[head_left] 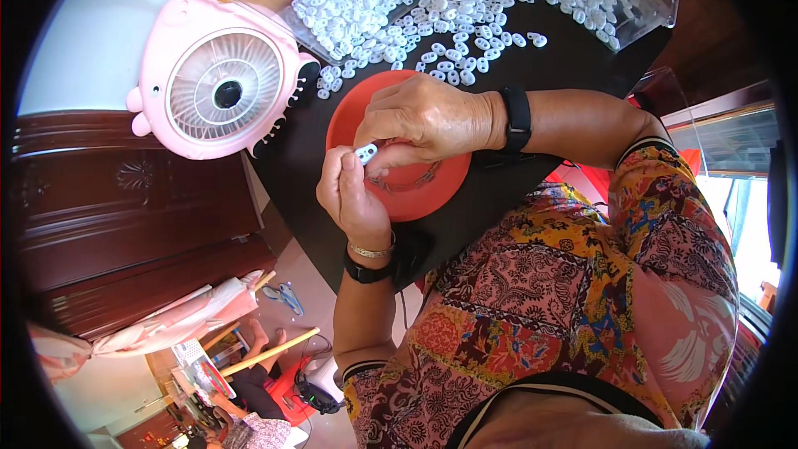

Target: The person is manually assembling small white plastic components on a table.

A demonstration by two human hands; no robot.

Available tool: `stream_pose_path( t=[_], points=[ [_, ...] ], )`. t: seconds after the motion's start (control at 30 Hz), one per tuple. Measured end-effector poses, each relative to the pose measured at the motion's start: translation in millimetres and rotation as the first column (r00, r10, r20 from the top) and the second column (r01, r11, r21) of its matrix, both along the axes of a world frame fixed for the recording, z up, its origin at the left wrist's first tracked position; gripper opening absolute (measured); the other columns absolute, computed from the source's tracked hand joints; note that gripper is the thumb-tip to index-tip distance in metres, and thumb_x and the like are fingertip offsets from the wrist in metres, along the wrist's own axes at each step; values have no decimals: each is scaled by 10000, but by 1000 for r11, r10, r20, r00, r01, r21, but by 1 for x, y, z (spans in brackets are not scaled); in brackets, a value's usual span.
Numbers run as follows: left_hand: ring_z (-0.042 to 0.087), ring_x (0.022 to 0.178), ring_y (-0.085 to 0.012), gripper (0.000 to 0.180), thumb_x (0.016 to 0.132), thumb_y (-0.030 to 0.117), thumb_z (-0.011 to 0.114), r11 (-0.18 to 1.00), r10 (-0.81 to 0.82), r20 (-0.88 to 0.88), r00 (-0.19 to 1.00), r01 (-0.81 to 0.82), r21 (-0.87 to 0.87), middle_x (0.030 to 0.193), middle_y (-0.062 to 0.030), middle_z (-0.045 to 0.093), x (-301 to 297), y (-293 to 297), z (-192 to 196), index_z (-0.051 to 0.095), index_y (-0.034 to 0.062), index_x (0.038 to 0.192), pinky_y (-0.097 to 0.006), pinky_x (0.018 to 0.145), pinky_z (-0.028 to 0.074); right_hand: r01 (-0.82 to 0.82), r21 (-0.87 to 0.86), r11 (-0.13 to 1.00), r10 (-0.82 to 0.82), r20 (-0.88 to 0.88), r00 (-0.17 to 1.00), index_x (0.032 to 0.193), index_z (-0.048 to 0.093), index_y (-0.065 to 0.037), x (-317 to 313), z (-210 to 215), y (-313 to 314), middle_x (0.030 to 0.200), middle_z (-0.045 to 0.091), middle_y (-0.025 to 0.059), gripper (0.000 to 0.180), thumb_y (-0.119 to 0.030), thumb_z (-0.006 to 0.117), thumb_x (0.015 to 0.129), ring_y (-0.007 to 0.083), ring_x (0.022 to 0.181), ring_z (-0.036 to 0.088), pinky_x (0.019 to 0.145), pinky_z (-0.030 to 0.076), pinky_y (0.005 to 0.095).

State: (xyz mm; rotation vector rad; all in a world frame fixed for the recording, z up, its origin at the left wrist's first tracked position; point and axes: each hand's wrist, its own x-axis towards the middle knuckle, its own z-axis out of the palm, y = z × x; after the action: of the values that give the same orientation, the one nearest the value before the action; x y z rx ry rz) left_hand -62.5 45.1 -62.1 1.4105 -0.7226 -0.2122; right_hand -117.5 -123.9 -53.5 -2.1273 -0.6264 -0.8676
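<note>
Over a red-orange bowl (pixel 445 191), my two hands meet at a small white oval plastic piece (pixel 366 153) with dark holes. My left hand (pixel 353 198) pinches the piece between its fingertips. From the right, my right hand (pixel 424 120) reaches across the bowl, its fingers curled and pressed close beside the piece. Whatever those fingers may grip is hidden behind the hand. Small greyish bits lie in the bowl, too small to name. A large heap of similar white oval pieces (pixel 391 0) spreads on the far side, some loose on the black table (pixel 532 75).
A pink animal-shaped fan (pixel 224 83) stands left of the bowl. Clear plastic trays hold the white pieces, one tray (pixel 619 37) at the far right. Dark wooden furniture (pixel 125 191) is on the left. Another person (pixel 258 432) sits at the lower left.
</note>
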Motion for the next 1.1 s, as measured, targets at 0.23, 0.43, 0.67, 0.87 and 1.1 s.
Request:
stream_pose_path(
  t=[0.23,0.43,0.67,0.87,1.1],
  points=[
    [537,607,-154,236,958,133,404,999,-36,13,999,36,-6,745,-95,550,0,0,1,532,-48,876,-255,568,429,10,1,1000,-10,-11,1000,897,616,-58,0,-3,-1,748,609,55,342,-283,784,702,257,689,617,594,501,344],
    [530,615,-149,244,956,143,402,999,-38,26,999,38,19,739,-90,543,-1,0,1,533,-44,873,-253,583,417,10,-7,1000,-10,0,1000,897,613,-60,-1,-5,-1,750,607,58,328,-274,777,710,262,690,618,592,502,349],
    [516,616,-124,237,942,137,415,992,35,112,993,-48,116,731,-79,549,-5,0,-1,537,-49,861,-250,586,410,0,-6,1000,0,31,1000,875,584,-51,-4,-5,0,763,597,79,248,-214,733,763,282,689,609,589,495,368],
    [503,616,-108,232,938,135,420,991,19,138,990,-37,127,701,-71,549,-6,-6,-2,533,-38,833,-242,587,406,2,-42,999,-2,-1,1000,852,565,-46,-5,-6,-4,744,575,95,233,-211,715,783,296,686,596,593,487,387],
    [471,612,-107,293,966,177,393,990,49,92,995,-60,126,665,-43,500,-14,-9,5,493,8,750,-248,582,392,20,-64,998,-15,76,997,870,581,-60,-7,-4,-7,753,579,92,233,-263,683,818,294,709,596,615,490,393]
  ],
)
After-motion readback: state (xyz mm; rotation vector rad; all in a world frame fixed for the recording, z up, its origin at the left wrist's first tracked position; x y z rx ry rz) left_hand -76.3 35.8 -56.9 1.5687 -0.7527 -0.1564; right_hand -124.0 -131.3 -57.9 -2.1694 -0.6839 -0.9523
